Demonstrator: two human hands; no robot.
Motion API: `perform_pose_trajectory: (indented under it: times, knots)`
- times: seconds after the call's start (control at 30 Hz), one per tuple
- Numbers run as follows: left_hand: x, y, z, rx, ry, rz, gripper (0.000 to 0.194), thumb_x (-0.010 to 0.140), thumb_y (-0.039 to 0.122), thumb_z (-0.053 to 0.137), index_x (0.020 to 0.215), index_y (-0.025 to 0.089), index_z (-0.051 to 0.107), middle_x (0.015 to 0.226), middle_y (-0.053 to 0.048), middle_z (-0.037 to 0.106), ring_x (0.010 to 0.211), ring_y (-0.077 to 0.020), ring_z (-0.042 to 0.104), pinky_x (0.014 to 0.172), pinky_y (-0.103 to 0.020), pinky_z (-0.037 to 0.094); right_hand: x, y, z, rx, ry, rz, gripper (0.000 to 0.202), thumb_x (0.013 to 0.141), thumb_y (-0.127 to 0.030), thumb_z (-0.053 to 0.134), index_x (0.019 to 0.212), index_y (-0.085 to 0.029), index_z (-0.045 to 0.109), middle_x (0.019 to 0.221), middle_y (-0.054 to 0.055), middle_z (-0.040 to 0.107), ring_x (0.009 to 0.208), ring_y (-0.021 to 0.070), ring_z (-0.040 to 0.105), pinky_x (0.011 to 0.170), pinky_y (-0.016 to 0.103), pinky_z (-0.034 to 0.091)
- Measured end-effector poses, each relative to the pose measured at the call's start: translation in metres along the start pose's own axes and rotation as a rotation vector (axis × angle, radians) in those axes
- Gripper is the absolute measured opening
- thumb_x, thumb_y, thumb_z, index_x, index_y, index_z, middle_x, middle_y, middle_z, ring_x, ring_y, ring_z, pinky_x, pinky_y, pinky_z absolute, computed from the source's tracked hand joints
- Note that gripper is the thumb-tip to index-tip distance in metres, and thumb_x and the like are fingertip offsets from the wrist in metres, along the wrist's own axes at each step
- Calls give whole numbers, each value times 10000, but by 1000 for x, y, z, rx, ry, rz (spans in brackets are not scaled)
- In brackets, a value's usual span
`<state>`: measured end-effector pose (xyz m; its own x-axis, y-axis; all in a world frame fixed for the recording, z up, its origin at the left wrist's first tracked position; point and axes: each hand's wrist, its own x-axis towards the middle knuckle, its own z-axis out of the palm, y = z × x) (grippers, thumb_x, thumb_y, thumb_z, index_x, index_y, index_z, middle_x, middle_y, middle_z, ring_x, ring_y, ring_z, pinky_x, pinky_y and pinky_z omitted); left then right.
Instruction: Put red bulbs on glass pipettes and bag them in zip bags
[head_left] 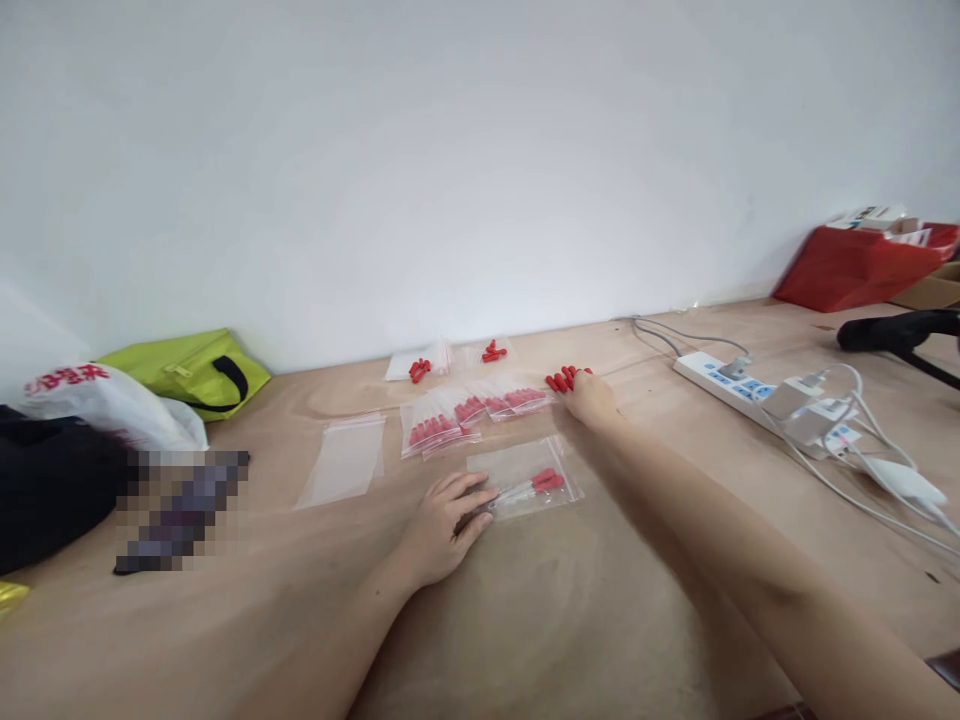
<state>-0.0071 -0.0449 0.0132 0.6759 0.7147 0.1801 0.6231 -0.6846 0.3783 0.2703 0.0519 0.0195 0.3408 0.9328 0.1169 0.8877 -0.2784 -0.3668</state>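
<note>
My left hand (pixel 448 525) rests on the brown surface with fingers and thumb apart, fingertips touching the left side of a clear zip bag (pixel 480 462). Inside that bag lie a few tools with red handles (pixel 548 480) and pale silvery shafts; their exact kind is too small to tell. Stretched farther out, my right hand (pixel 592 402) has its fingers curled at a cluster of loose red-handled tools (pixel 559 381), and its fingertips are mostly hidden. Between the hands and the wall, several filled zip bags (pixel 435 428) overlap in a row, red handles showing through.
Flat clear bags (pixel 346 458) lie at left. Near the wall are two small heaps of red pieces (pixel 420 370) on bags. A power strip (pixel 720 380) with chargers and cables occupies the right. Around the sides are a lime-green bag (pixel 187 365), white plastic bag (pixel 112 410) and red bag (pixel 847 268).
</note>
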Motion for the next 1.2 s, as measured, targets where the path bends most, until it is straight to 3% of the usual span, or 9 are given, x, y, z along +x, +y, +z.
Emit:
perform_pose_trajectory:
  times: [0.23, 0.37, 0.5, 0.77, 0.9, 1.07, 1.2]
  knots:
    - [-1, 0, 0, -3, 9, 28, 297, 852, 276, 438, 1112, 231, 576, 1203, -60, 527, 1129, -221, 447, 946, -429, 381, -7, -3, -8, 164, 87, -14, 390, 800, -384, 458, 1051, -85, 456, 890, 156, 603, 881, 250, 569, 674, 295, 407]
    - [-1, 2, 0, 8, 14, 17, 295, 849, 275, 441, 1110, 240, 575, 1204, -52, 527, 1134, -221, 441, 950, -436, 376, -36, 16, -8, 525, 115, -136, 571, 750, -244, 478, 1251, -91, 250, 696, 30, 562, 643, 177, 567, 622, 292, 435]
    - [0, 1, 1, 9, 11, 15, 300, 849, 278, 440, 1115, 236, 571, 1207, -53, 524, 1137, -223, 437, 952, -439, 373, -71, 32, 2, 977, 24, -42, 653, 723, -258, 481, 1277, -197, 141, 651, -49, 475, 446, 115, 501, 437, 248, 431]
    - [0, 1, -1, 12, -5, 5, 300, 857, 285, 421, 1118, 245, 564, 1216, -45, 516, 1144, -218, 431, 961, -435, 363, -89, 15, 13, 1330, 25, 102, 498, 685, -324, 566, 1059, -245, 247, 624, -70, 501, 492, 129, 563, 489, 284, 510]
    - [0, 4, -3, 13, -10, -16, 338, 854, 302, 424, 1175, 239, 508, 1227, -43, 512, 1150, -213, 426, 972, -421, 357, -99, 11, 11, 1445, -102, 119, 434, 662, -453, 587, 948, -237, 342, 633, -59, 551, 536, 120, 585, 567, 297, 514]
    - [1, 6, -4, 5, -19, -39, 396, 849, 310, 431, 1235, 223, 440, 1237, -46, 505, 1160, -208, 420, 991, -405, 342, -108, 11, 7, 1324, -309, 22, 412, 558, -463, 683, 792, -174, 504, 628, -30, 568, 526, 90, 547, 528, 242, 461]
    - [1, 5, -3, 9, -45, -45, 386, 858, 323, 416, 1233, 234, 444, 1266, -33, 485, 1192, -204, 390, 1018, -410, 305, -107, 11, 7, 1216, -394, -45, 421, 511, -446, 719, 751, -166, 515, 601, -24, 580, 495, 85, 515, 466, 214, 405]
